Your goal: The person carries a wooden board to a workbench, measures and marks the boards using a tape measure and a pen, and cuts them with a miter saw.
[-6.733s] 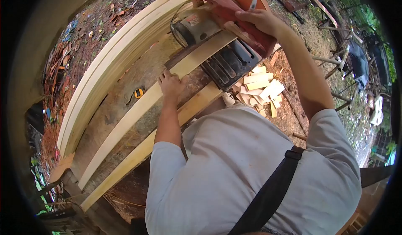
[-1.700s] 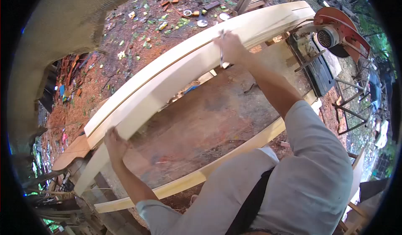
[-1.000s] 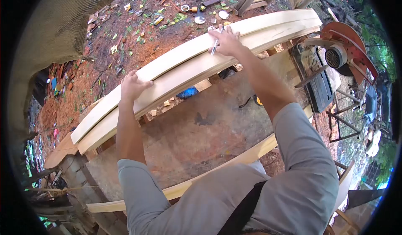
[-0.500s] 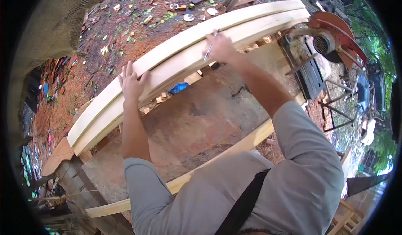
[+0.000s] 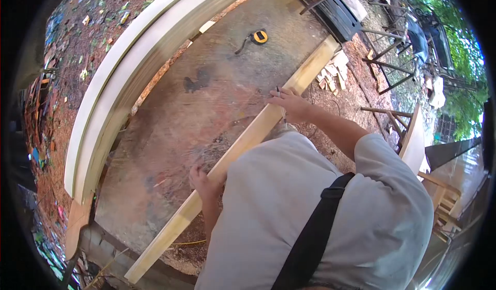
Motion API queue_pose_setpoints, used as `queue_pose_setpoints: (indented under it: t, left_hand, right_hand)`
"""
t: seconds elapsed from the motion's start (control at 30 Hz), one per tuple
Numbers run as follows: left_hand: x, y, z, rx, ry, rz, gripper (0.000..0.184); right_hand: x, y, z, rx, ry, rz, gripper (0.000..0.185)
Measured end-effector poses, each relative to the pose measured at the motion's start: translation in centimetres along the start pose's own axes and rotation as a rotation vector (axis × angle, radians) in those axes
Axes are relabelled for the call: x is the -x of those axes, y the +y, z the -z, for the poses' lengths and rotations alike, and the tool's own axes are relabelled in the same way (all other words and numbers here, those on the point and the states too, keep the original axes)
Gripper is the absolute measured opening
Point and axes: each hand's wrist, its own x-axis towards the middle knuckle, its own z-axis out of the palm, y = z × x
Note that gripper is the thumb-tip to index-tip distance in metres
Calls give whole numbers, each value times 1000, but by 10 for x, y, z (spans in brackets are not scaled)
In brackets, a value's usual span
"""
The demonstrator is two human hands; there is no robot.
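Observation:
A long, pale wooden board (image 5: 248, 137) lies along the near side of the worktable. My left hand (image 5: 205, 182) is closed around its lower-left half, with the fingertips over the far edge. Farther up the same board, my right hand (image 5: 292, 107) rests across the wood with a pen (image 5: 278, 90) held among its fingers; only the pen's ends show. Along the table's far side sit curved, pale wooden pieces (image 5: 121, 73), side by side and apart from both hands. A yellow-and-black tape measure (image 5: 260, 36) lies on the tabletop between them.
The worn tabletop (image 5: 175, 130) spans the space between the curved pieces and the board. A black metal machine part (image 5: 336, 21) stands at the upper right. Wood offcuts (image 5: 333, 74) lie on the ground beyond the board. Metal stands (image 5: 390, 65) are farther right.
Both hands have left the curved pieces and come back to the near board, gripping or resting on it. The pen stays in my right hand. The view has shifted, showing the tape measure.

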Motion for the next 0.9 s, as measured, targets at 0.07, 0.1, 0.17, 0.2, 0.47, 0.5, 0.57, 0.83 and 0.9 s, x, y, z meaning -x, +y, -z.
queue_pose_setpoints:
  t: [0.07,0.1,0.17,0.2,0.47,0.5,0.57,0.83,0.9]
  left_hand:
    - [18,-2,6,-40,-24,17,54]
    - [25,-3,10,-84,-49,45,54]
    - [35,-5,10,-169,-80,6,54]
    - [38,-6,11,-236,-110,-18,53]
    - [-1,19,67,48,-427,155,43]
    - [-9,26,77,35,-565,296,41]
    - [-20,18,69,-37,-563,370,41]
    - [-40,24,29,-318,-267,346,47]
    - [-42,46,26,-366,-207,364,46]
  right_hand:
    - [-2,0,-8,81,50,20,72]
    - [-4,-1,-14,158,94,47,76]
    - [-9,-8,-3,144,25,-5,73]
    - [-12,-10,2,143,-60,-49,70]
    - [-28,26,30,-96,-83,136,48]
    - [-28,28,39,-162,-113,148,43]
    - [-30,33,45,-125,-35,151,40]
    - [-59,50,21,-8,160,223,29]
    - [-63,50,27,-62,96,189,25]
